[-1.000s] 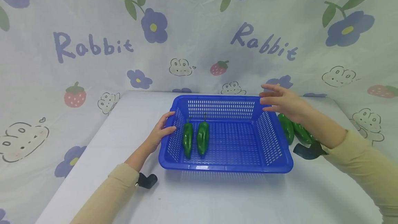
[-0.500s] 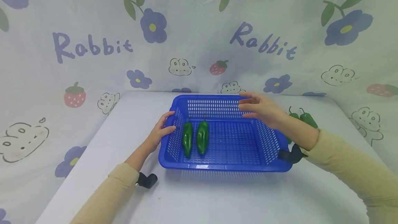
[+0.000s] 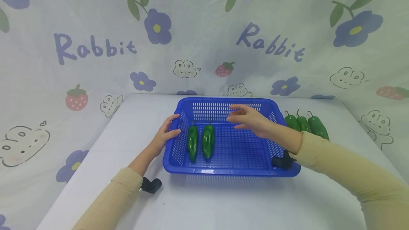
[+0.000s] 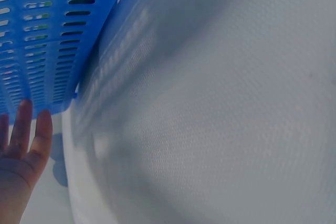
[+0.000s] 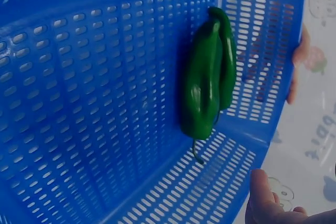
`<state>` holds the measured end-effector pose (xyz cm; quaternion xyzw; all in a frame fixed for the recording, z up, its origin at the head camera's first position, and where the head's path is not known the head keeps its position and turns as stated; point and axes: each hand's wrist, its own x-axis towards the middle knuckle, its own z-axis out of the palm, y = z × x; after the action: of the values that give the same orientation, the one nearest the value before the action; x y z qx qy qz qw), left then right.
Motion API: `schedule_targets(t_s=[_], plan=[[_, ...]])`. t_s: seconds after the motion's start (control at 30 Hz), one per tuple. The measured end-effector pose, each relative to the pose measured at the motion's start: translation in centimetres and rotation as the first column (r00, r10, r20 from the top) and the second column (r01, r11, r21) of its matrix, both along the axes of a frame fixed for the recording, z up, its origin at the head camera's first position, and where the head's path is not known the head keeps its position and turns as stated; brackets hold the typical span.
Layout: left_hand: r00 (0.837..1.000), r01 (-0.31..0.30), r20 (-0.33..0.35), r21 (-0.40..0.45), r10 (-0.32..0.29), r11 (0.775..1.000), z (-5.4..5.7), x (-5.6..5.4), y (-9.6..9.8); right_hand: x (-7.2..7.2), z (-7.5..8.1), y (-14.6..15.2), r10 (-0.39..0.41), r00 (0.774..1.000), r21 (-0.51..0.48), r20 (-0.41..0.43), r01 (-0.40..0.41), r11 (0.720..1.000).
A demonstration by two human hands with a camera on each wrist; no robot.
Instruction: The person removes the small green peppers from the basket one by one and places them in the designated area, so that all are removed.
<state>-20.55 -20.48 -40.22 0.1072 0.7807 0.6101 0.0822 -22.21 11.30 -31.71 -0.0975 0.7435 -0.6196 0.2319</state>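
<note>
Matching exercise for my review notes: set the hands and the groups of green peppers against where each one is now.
1. Left hand
2. Right hand
3. Two peppers
4. Three peppers

A. On the table, right of the basket
B. Over the basket, holding nothing
C. At the basket's left rim
D. Inside the basket

Pairs: 1-C, 2-B, 3-D, 4-A

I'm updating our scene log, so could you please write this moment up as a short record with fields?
container: blue basket on a white table
in basket: two green peppers, lengthwise, toward its left side
outside basket: three green peppers to its right, partly hidden by the right sleeve
left hand: touching the basket's left edge
right hand: over the basket, holding nothing
backdrop: pale printed cloth reading "Rabbit"
</note>
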Motion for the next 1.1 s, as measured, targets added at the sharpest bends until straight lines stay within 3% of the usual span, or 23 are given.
schedule_targets(t_s=[0.5,1.1], plan=[[1.0,-0.006,0.012,0.007,0.006,1.0,-0.1,-0.1,0.0,-1.6,-3.1,-2.9,-0.027,0.999,0.051,0.021,0.026,0.998],[1.0,-0.002,0.006,0.021,0.002,1.0,-0.2,-0.2,-0.1,-3.1,-5.8,-6.8,-0.065,0.998,0.194,0.0,0.064,0.979]])
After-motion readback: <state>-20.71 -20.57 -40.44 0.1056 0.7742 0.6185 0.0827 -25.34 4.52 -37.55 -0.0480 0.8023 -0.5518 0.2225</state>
